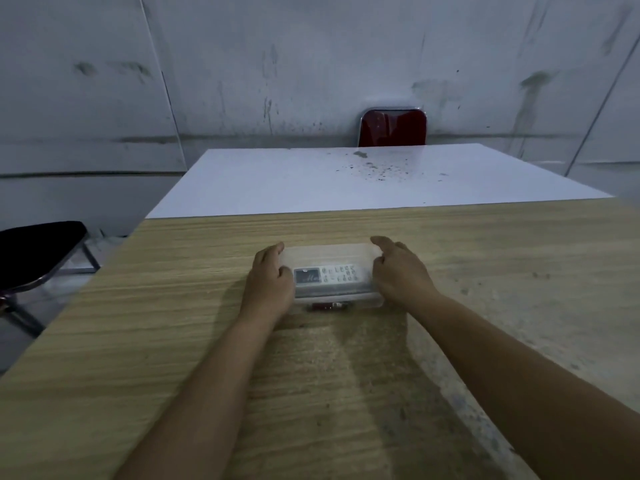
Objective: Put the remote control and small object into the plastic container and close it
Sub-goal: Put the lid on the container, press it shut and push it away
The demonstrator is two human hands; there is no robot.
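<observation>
Wood table (173, 323). Left hand (268, 284) curled on box (332, 252) left end, steadying it. Remote (327, 277) inside, under lid; dark small object (329, 306) at near edge. Right hand (398, 271) fingers bent on right end, likely pressing lid shut.

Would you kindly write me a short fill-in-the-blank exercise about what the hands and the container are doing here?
1. The left hand and right hand rest on opposite ____ of the plastic container.
2. Through the clear plastic, the remote control shows its buttons and a small ____.
3. The container sits on the ____-grain table.
4. Behind the white table stands a ____ chair.

Missing words: ends; screen; wood; red
</observation>
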